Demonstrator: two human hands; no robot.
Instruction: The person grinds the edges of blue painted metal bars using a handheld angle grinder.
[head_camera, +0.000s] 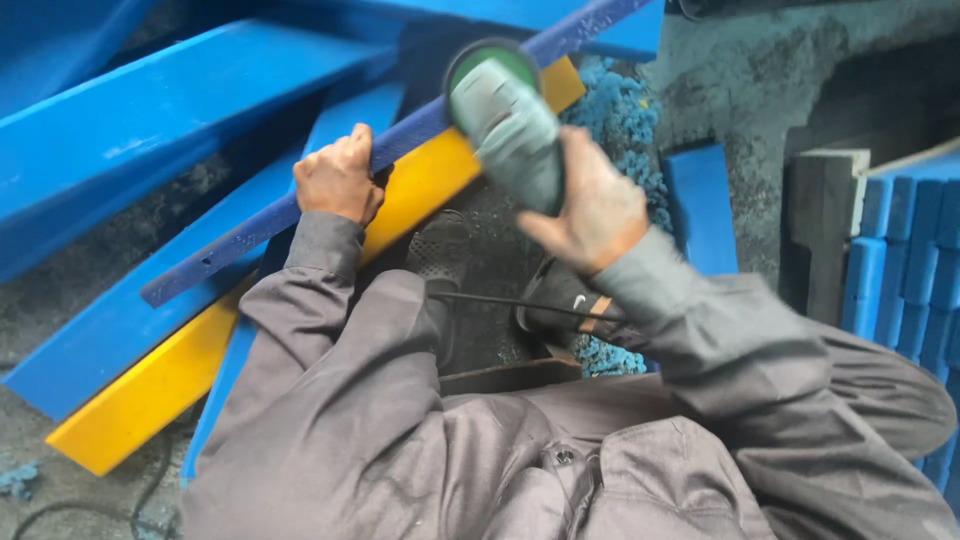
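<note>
My left hand (338, 178) is closed around a long dark blue strip (230, 240) that runs diagonally over a yellow plank (150, 390). My right hand (592, 208) grips the grey-green body of an angle grinder (508, 120). The grinder's round head points up at the strip's upper part, blurred by motion. A black cable (500, 302) trails from the tool across my lap. Grey sleeves cover both arms.
Wide blue planks (150, 110) lie stacked at the left and top. Blue shavings (620, 110) pile on the dark concrete floor beside a short blue slab (700, 205). A stack of blue blocks (905, 250) stands at the right. My black shoes (445, 250) rest below the plank.
</note>
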